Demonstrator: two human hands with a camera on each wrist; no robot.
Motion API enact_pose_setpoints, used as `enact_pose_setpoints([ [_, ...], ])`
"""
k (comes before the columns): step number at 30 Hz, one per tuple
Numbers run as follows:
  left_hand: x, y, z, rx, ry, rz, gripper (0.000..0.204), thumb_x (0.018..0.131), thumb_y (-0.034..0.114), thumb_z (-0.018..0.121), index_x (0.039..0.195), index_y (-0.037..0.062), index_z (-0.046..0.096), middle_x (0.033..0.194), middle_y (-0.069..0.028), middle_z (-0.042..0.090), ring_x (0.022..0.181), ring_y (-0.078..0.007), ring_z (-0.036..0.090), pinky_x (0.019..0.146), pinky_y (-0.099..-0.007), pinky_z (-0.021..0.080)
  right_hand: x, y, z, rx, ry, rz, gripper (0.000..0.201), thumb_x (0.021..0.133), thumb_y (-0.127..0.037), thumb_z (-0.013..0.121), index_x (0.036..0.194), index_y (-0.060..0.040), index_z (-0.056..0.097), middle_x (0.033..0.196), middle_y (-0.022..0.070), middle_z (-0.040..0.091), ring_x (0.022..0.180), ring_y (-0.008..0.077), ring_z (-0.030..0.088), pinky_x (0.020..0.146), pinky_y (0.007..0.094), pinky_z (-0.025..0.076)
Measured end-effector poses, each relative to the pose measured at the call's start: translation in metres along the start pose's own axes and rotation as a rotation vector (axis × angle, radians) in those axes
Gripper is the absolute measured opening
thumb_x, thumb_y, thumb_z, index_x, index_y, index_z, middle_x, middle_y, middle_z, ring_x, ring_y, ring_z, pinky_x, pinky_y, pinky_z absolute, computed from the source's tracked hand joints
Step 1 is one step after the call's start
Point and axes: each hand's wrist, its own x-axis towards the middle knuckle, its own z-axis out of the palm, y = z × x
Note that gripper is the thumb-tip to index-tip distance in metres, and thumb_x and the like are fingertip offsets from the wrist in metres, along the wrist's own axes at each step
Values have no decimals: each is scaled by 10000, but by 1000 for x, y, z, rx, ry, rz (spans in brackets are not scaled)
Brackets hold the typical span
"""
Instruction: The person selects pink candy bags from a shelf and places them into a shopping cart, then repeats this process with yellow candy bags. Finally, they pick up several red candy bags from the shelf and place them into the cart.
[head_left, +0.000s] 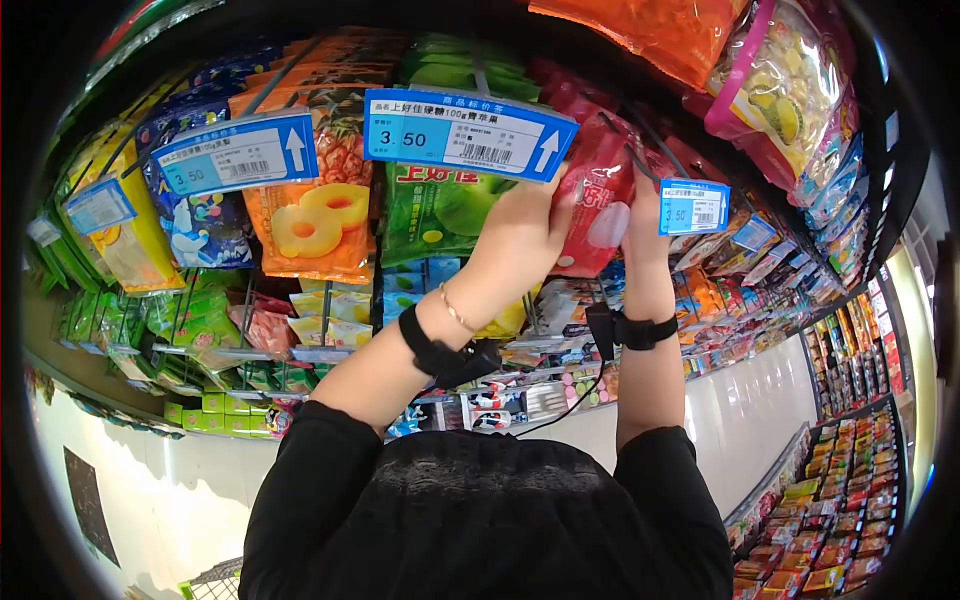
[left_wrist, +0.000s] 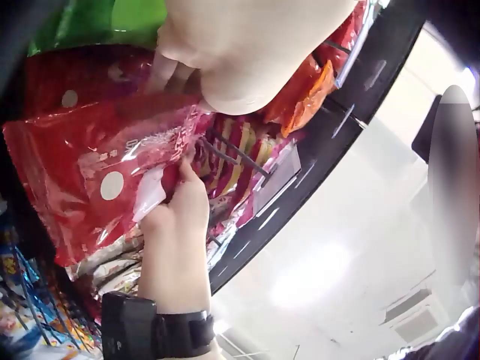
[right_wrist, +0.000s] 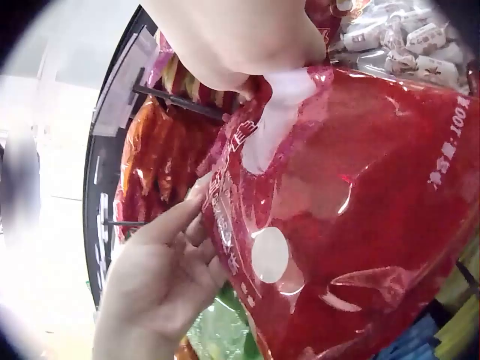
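A glossy red candy bag (head_left: 597,222), with white lettering and a pale round spot, is held between both hands at the front of the rack. My left hand (head_left: 522,232) pinches its left edge; in the right wrist view the left thumb (right_wrist: 169,223) lies along the front, with fingers behind. On the opposite edge my right hand (head_left: 645,225) grips the bag, its thumb (left_wrist: 187,169) near the printed top in the left wrist view. More red bags (left_wrist: 82,79) hang behind it. Green apple candy bags (head_left: 430,215) hang just left of my left hand.
Blue price tags (head_left: 470,135) jut out on hooks above the bags. Orange bags (head_left: 315,215) and dark blue bags (head_left: 205,220) hang farther left. A smaller price tag (head_left: 693,207) sits beside my right hand. Lower racks hold several rows of packets (head_left: 210,325).
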Motion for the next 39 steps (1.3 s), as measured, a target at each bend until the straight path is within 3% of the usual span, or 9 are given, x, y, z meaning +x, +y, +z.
enact_pose_setpoints([
  [5, -18, 37, -23, 107, -56, 172, 668, 815, 104, 563, 1369, 7, 202, 1341, -265, 324, 1242, -384, 334, 999, -364, 328, 16, 18, 6, -523, 161, 120, 220, 858, -142, 570, 1029, -13, 613, 959, 74, 622, 850, 122, 549, 730, 241, 423],
  [11, -44, 45, -50, -108, -375, 253, 448, 810, 134, 595, 1223, 18, 468, 1196, -161, 528, 1096, -315, 513, 906, -358, 418, 31, 51, 2, -692, 91, -166, 267, 864, -119, 548, 1103, -5, 585, 966, 79, 626, 844, 118, 547, 751, 245, 420],
  [13, -48, 51, -67, -358, -780, 112, 409, 810, 133, 602, 1195, 34, 508, 1042, -137, 617, 960, -289, 595, 839, -340, 458, 23, 44, 13, -624, 255, -57, 227, 877, -125, 530, 1061, -12, 603, 939, 66, 630, 825, 123, 552, 743, 251, 422],
  [15, -58, 49, -74, -395, -728, 250, 333, 831, 167, 575, 1136, 36, 545, 889, -106, 654, 812, -273, 632, 712, -339, 485, 5, 30, 8, -1124, 105, -60, 251, 873, -142, 543, 1081, -2, 566, 969, 83, 613, 892, 133, 547, 767, 264, 430],
  [17, -71, 50, -91, -382, -854, 109, 303, 817, 151, 598, 1097, 36, 581, 913, -122, 653, 821, -270, 632, 702, -329, 490, -15, 43, -4, -988, 24, -339, 364, 837, -120, 592, 1149, 25, 474, 1100, 145, 522, 967, 189, 531, 840, 299, 428],
  [19, -90, 48, -105, -325, -791, 95, 261, 807, 132, 612, 1048, 32, 616, 923, -123, 657, 820, -259, 639, 692, -325, 492, -59, 11, 12, -529, 217, -300, 369, 801, -90, 602, 1117, 37, 462, 1149, 220, 421, 985, 324, 487, 813, 396, 426],
  [22, -124, 48, -139, -163, -660, -158, 237, 797, 91, 607, 1022, 19, 629, 912, -115, 661, 818, -212, 643, 700, -285, 487, -104, -17, 5, -838, 166, -317, 475, 770, -41, 613, 1178, 32, 380, 1234, 210, 308, 1014, 342, 458, 857, 386, 403],
  [31, -273, 101, -186, -85, 162, -801, 245, 822, 82, 544, 1029, -31, 609, 984, -104, 624, 908, -163, 579, 822, -291, 431, -149, -25, -15, -485, -335, -183, 236, 716, 26, 594, 948, -6, 565, 976, 131, 551, 865, 261, 542, 750, 331, 442],
  [39, -387, 214, -165, 361, 153, -1078, 268, 827, 135, 583, 1070, 24, 604, 946, -107, 656, 857, -190, 622, 778, -300, 469, -265, -9, 51, -22, -754, 146, 263, 779, 43, 559, 1037, 2, 528, 1060, 121, 482, 846, 157, 521, 671, 237, 445],
])
